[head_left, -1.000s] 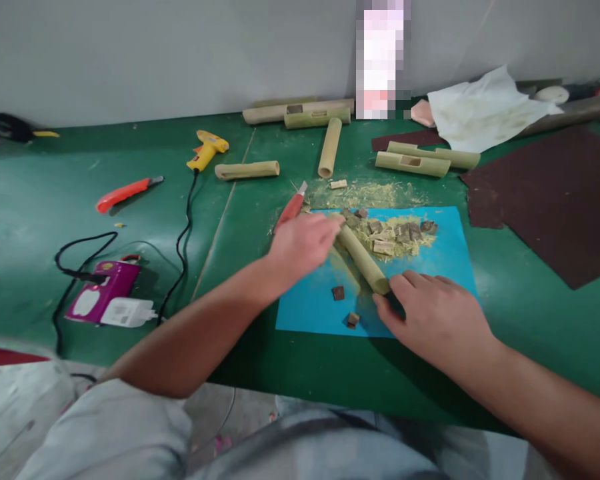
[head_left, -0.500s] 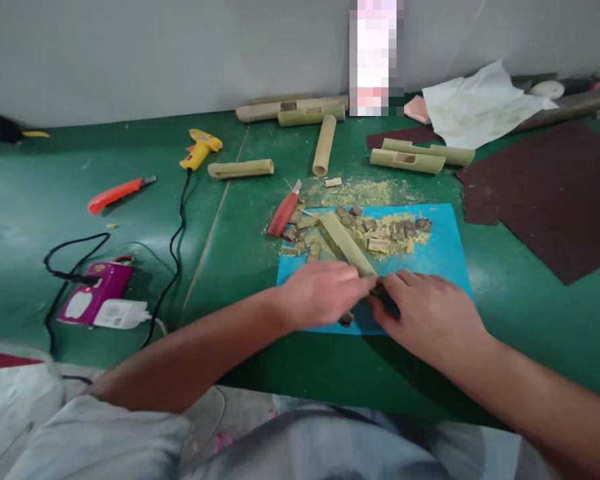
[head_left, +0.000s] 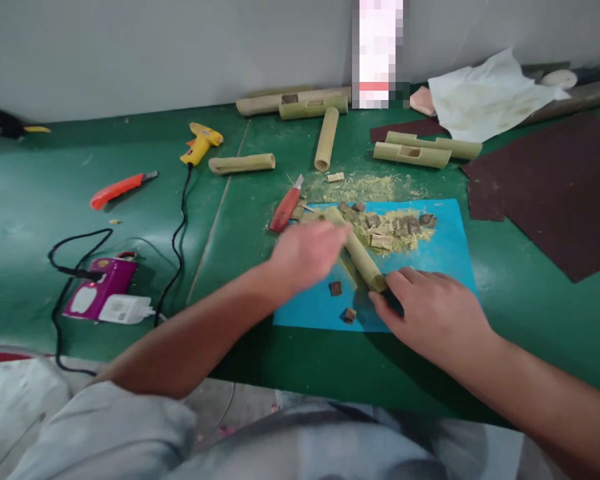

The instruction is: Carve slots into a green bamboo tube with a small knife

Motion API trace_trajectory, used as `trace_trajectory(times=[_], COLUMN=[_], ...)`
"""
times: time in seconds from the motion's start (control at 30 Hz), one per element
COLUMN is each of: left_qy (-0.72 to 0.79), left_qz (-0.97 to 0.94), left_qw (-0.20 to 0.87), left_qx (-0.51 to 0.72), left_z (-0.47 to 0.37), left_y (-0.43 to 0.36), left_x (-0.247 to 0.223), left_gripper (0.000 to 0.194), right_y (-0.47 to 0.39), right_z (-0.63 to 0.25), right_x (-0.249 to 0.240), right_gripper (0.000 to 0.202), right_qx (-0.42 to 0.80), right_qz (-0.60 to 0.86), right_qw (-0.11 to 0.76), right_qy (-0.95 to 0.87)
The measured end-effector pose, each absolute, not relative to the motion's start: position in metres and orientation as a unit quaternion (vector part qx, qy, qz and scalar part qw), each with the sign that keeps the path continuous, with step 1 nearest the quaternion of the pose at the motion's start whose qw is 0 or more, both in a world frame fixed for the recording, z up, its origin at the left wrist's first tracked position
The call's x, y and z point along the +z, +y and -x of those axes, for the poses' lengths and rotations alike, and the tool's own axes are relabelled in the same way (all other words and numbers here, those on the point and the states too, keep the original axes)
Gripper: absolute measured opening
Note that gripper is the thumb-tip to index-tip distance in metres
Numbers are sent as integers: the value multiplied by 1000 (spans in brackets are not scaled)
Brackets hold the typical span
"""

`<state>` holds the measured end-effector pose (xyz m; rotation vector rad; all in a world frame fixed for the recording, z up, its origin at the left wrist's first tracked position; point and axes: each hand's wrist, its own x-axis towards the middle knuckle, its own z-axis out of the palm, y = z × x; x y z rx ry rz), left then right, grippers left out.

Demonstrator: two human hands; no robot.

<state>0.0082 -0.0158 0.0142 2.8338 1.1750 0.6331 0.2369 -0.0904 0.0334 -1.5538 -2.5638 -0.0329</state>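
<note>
A pale bamboo tube (head_left: 364, 261) slants across a blue sheet (head_left: 300, 315). Its near end sits between the thumb and fingers of my right hand (head_left: 437, 307), which is closed on it; a dark patch under that palm is unclear. Over the tube's farther part is my left hand (head_left: 310, 255), curled and slightly blurred, its fingertips hiding whatever they may hold. Small dark-skinned bamboo chips (head_left: 335, 289) lie on the sheet, with more chips among pale shavings (head_left: 405, 233) beyond the tube. A red-handled cutting tool (head_left: 287, 205) rests just past my left hand.
A yellow glue gun (head_left: 198, 144), orange utility knife (head_left: 123, 189) and purple power strip (head_left: 103, 287) with cables lie left. Several bamboo tubes (head_left: 243, 163) are spread along the back. Brown sheets (head_left: 555, 193) and white paper (head_left: 485, 100) occupy the right.
My left hand has moved away from the tube's near end, up and left toward its far part. A dark chip on the blue sheet now shows. My right hand stays at the near end.
</note>
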Motion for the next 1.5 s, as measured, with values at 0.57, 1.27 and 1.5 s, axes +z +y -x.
trace_trajectory(times=[0.57, 1.27, 1.5], left_qy=[402, 355, 324], left_qz=[-896, -919, -932], left_qw=[-24, 52, 45], left_qx=[190, 165, 156], left_z=[-7, -13, -12], left_y=[-15, -25, -21], left_x=[14, 15, 12], left_gripper=[41, 42, 41], right_y=[-90, -92, -92], right_z=[-239, -236, -237], right_x=[34, 35, 33], right_gripper=[29, 25, 24], right_qx=[-18, -30, -64], right_qz=[521, 520, 500], right_qw=[83, 79, 100], right_qy=[-849, -850, -858])
